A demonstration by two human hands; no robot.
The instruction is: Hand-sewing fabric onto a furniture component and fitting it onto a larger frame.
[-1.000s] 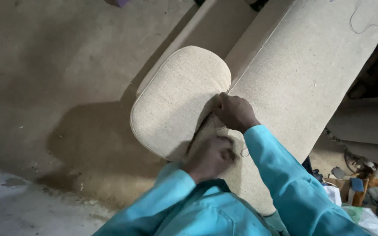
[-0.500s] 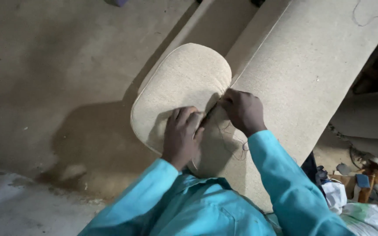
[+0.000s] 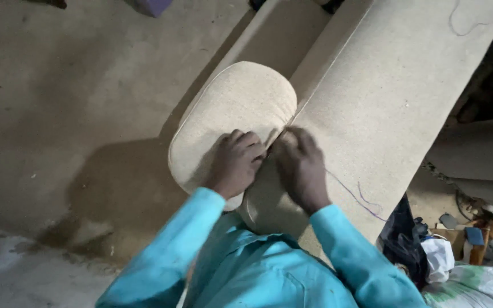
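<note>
1. Since half a second ago, both hands have crept toward 12 o'clock along the seam; the left hand [image 3: 236,162] sits a little higher on the cushion than before.
2. That left hand lies flat on the rounded cushion [image 3: 241,108], fingers spread narrowly and pressing the fabric, gripping nothing.
3. At 3 o'clock of it, just beside it, the right hand [image 3: 299,165] is curled with fingertips pinched at the seam; whether it holds a needle cannot be told.
4. A thin purple thread [image 3: 356,198] trails from the right hand toward 4 o'clock across the upholstered panel [image 3: 395,97].
5. The cushion is beige, coarse-woven, oval with piped edging, and sits at the frame's centre against the panel.
6. Both sleeves [image 3: 172,256] are turquoise; the concrete floor [image 3: 58,85] looks rough.
</note>
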